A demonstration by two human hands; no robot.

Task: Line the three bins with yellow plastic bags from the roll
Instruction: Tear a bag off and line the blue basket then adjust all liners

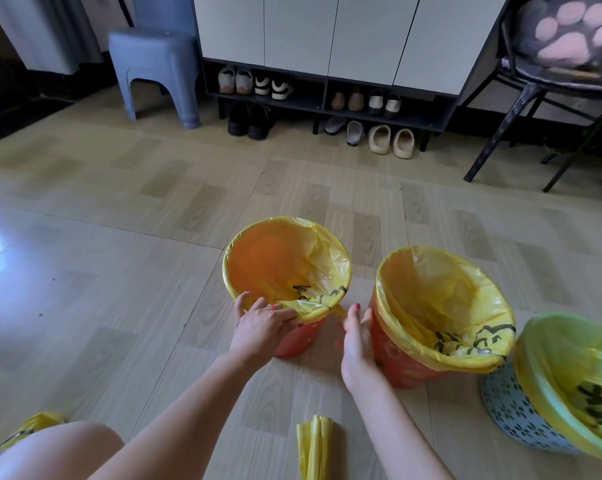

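Blue patterned bin and middle orange bin lined. Left hand grips last yellow bag on left orange bin rim. Right hand spread beside it, empty. Bag roll on floor. Nearly done.

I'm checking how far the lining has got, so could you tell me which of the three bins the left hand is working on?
The leftmost orange bin: the left hand rests on its near rim, over the bag. The other two go untouched by it.
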